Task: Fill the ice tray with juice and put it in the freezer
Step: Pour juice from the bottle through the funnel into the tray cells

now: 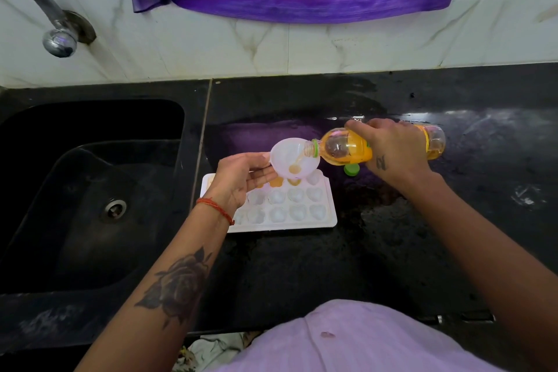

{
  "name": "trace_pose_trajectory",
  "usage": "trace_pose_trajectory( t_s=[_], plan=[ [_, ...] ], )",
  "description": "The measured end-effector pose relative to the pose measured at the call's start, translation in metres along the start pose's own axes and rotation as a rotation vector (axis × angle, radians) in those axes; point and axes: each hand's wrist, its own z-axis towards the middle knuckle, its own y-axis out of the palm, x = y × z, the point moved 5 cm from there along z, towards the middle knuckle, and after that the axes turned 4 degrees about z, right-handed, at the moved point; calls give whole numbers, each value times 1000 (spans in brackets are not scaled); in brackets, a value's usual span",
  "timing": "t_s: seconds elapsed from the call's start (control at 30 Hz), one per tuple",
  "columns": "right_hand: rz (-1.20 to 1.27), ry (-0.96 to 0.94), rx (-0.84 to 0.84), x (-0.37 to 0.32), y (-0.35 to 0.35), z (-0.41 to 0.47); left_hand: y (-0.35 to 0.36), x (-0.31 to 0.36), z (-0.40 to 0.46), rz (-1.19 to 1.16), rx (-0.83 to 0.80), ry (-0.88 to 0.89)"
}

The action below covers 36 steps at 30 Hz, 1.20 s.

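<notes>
Right hand point(389, 151) grips tipped juice bottle point(347, 149); left hand point(241, 178) holds funnel point(294, 160) over tray point(302, 208).

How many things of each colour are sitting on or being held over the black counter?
White: 2, the ice tray and the funnel
Yellow: 1, the juice bottle
Green: 1, the bottle cap
Total: 4
</notes>
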Motion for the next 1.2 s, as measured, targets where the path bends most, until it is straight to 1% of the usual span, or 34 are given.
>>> trace_pose_trajectory(
  t_s=[0.23, 0.47, 0.6, 0.83, 1.2],
  plan=[
    [75, 21, 6, 3, 2, 0, 0, 4, 2, -8, -21, 12],
    [157, 62, 60, 12, -2, -1, 10, 9, 2, -32, -51, 13],
    [109, 74, 59, 19, -5, -5, 22, 5, 3, -25, -77, 3],
    [35, 81, 26, 27, -5, -11, 33, 0, 6, 23, -77, -9],
    [-46, 64, 38, 29, -4, -13, 35, -4, 6, 76, -54, -27]
  ],
)
